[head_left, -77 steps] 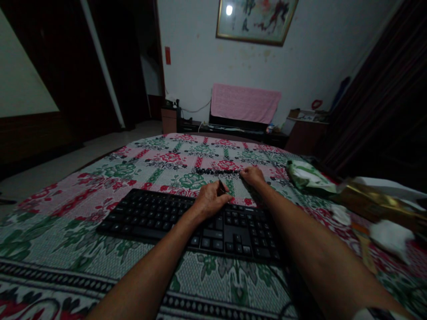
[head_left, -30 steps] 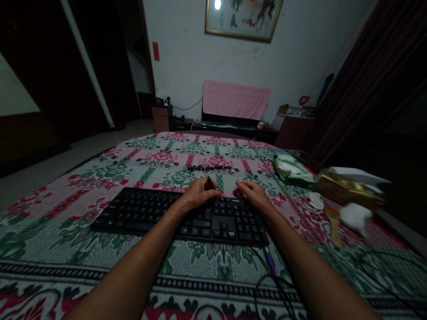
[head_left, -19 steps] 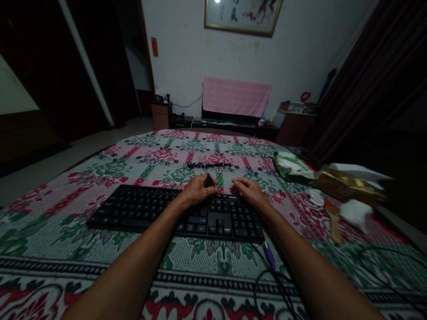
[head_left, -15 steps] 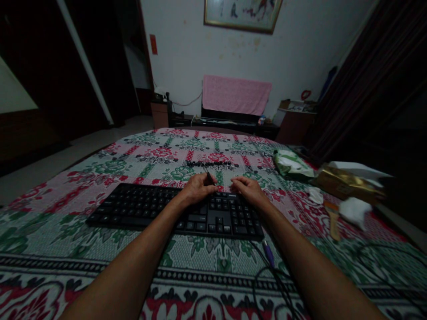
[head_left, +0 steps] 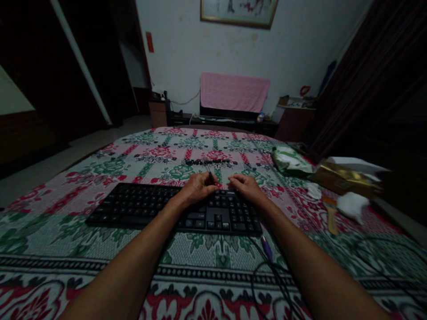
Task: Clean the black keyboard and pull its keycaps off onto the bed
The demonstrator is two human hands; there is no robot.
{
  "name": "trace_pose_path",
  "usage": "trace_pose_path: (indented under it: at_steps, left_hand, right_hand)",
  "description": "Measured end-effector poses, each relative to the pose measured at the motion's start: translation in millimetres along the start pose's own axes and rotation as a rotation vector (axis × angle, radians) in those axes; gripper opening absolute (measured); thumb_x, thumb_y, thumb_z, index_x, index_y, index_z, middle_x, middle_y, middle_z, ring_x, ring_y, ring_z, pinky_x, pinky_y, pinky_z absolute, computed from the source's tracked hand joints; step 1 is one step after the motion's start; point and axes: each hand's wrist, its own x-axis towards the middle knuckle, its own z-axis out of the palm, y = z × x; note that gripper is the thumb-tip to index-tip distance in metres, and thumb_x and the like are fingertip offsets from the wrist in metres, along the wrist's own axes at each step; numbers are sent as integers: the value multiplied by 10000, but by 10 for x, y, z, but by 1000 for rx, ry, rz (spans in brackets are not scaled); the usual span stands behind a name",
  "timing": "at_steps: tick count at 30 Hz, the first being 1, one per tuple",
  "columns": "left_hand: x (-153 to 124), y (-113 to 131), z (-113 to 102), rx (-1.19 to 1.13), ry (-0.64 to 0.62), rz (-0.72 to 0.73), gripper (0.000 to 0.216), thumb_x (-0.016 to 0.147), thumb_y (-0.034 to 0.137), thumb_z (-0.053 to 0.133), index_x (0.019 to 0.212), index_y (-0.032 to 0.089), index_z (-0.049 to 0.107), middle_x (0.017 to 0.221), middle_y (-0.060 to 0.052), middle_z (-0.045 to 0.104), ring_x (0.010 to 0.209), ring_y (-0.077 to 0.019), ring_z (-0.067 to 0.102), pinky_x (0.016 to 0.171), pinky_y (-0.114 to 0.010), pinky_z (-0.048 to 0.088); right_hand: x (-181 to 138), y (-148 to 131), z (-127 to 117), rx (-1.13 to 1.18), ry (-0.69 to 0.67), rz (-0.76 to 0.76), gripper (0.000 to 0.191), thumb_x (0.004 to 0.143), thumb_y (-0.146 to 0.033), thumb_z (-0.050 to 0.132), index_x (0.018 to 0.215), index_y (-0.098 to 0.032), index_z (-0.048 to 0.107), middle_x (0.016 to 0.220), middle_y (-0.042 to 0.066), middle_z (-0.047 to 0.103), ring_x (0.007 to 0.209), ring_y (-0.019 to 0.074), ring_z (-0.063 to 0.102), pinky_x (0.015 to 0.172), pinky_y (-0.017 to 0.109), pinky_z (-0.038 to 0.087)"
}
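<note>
A black keyboard (head_left: 140, 206) lies on the patterned bedspread in front of me. My left hand (head_left: 196, 189) rests at its upper edge, closed around a small dark tool with thin wire prongs, which looks like a keycap puller (head_left: 211, 178). The prongs point up and away from me. My right hand (head_left: 247, 186) is over the keyboard's top right corner, fingers bent and drawn together toward the left hand; whatever they pinch is too small to make out. Beyond both hands, several small black keycaps (head_left: 208, 162) form a row on the bedspread.
A cable with a purple plug (head_left: 266, 250) trails below the keyboard. To the right lie a brush (head_left: 331, 218), crumpled white tissue (head_left: 352, 206), a gold box (head_left: 343, 178) and a green-white packet (head_left: 291, 161). A pink towel (head_left: 235, 91) hangs at the far wall.
My right hand has shifted slightly left, closer to the left hand. The left hand keeps its hold, the tool a little more upright. The whole view has moved slightly.
</note>
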Motion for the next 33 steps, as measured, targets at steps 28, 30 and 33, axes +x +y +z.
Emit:
trace_pose_path:
  at_steps: [28,30,33]
  left_hand:
    - [48,79,60,185,55,5,192,721,238,561,903,177,574,724,-10,632,679,-158,573,611,-248,402]
    - [49,67,57,146,64,0,194,718,244,565,898,172,576,715,-7,629,666,-153,571,602,-244,404]
    - [56,35,54,67,90,-28,205,705,253,575,886,158,582,711,-6,620,653,-146,566,596,-239,412]
  right_hand:
    - [25,49,-12,-69,-9,-44,271,739,-377,533,858,-174,667,725,15,671,692,156,612,637,252,470]
    - [16,26,-24,-85,-24,-50,270,739,-369,533,863,-171,670,727,15,672,691,153,608,631,244,464]
    - [5,-23,-46,-130,-79,-89,247,738,-356,534,832,-179,678,732,11,677,698,149,605,629,235,455]
